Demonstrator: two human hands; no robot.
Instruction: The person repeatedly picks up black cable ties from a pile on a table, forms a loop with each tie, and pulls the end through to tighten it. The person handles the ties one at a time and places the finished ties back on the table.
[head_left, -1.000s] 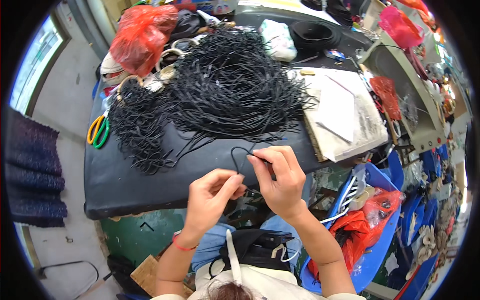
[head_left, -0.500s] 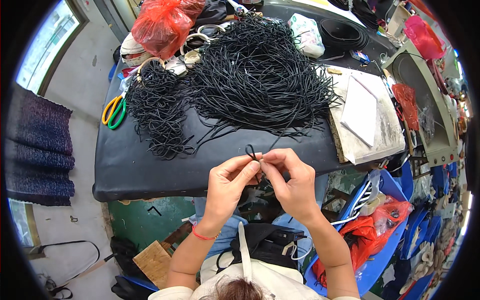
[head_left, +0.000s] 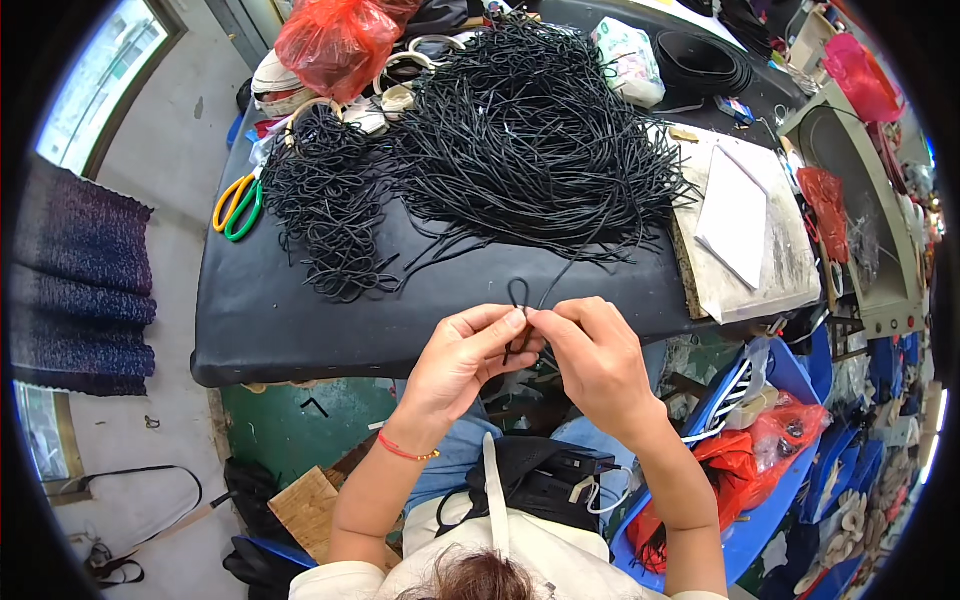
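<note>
left hand (head_left: pixel 462 362) and right hand (head_left: pixel 597 362) pinch a thin black cord loop (head_left: pixel 518 296) at the black tabletop's (head_left: pixel 270 320) near edge; keep the crossing gripped tight.

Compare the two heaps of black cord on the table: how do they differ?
The right heap is clearly larger than the left heap. The right heap's cords lie long and mostly straight, fanning toward the table edge; the left heap's are curled into small loops. The yellow-green scissors lie beside the left heap, a white board beside the right. Both are thin black cord.
</note>
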